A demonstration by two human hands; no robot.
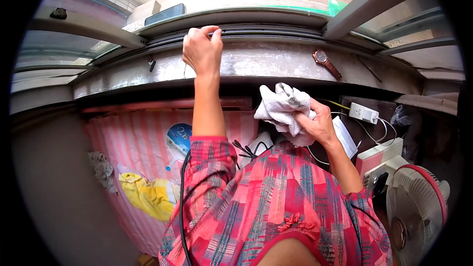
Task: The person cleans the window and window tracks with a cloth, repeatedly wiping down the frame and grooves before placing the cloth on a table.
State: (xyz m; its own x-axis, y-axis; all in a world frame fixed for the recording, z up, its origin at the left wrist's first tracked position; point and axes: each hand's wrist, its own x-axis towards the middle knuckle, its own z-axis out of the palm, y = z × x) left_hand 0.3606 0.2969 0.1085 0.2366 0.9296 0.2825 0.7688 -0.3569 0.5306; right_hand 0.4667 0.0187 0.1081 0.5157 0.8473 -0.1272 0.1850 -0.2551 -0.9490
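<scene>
My left hand (203, 51) reaches over the window sill (256, 61) to the dark sliding track (271, 30). Its fingers are curled closed, thumb against forefinger, and whatever they may hold is too small or hidden to make out. A thin dark thread-like line shows on the sill just below that wrist. Bunched in my right hand (319, 123) is a whitish cloth (283, 108) with dark smudges on its upper folds. It is held in front of the sill, above the dark gap, with the fingers partly hidden behind the fabric.
A wristwatch (320, 57) and a small black object (152, 65) lie on the sill. At right are a power strip (363, 113) with cables and a fan (418, 212). A striped bed sheet (133, 138) bears a yellow cloth (148, 197). Window frames (372, 5) flank the opening.
</scene>
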